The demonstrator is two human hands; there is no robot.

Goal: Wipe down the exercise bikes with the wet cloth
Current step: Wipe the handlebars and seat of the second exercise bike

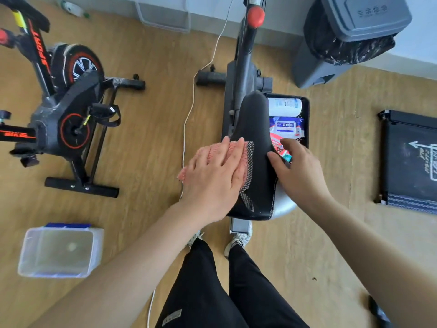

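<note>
now flat left hand point(212, 172) presses fluffy pink cloth point(243, 159) onto black saddle point(255, 119); right hand point(300, 171) seemingly loose, empty.

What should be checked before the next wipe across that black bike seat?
1. Cloth under the palm: ok. The left hand presses the pink cloth flat on the seat.
2. Seat steadied: cannot tell. The right hand touches its right edge, but the grip is unclear.
3. Cloth wet enough: cannot tell.
4. Path ahead: ok. Nothing lies on the front of the seat.
5. Footing: not ok. A white cable runs along the floor close to the left shoe.
6. Tub close by: ok. A clear tub stands on the floor to the left, though its contents are blurred.
</note>
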